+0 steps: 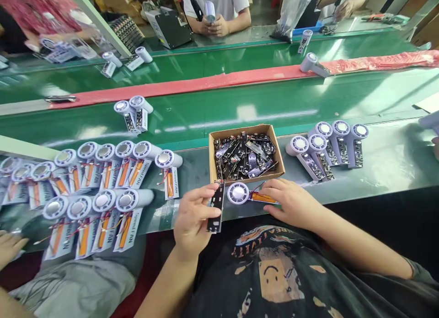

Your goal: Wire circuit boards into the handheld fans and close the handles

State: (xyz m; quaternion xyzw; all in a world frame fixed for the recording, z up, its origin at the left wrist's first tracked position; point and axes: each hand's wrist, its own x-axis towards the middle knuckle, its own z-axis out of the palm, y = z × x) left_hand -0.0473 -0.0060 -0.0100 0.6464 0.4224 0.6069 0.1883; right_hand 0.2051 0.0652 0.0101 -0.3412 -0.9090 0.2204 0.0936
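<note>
My left hand (194,217) pinches a long black circuit board (216,206) upright, just in front of the cardboard box. On the bench beside it lies a lilac handheld fan (238,193) with a round silver-centred head and an orange battery (263,198) in its open handle. Over the handle end rests my right hand (288,201), its fingers on the fan and partly hiding it. The cardboard box (213,169) behind my hands is filled with several loose black circuit boards (245,156).
To the left stand rows of open fans (103,201) with orange batteries and loose wires. Several fans with boards fitted (325,144) lie to the right. Beyond runs a green conveyor (192,110) with a red strip (206,82). Another person (217,12) holds a fan opposite.
</note>
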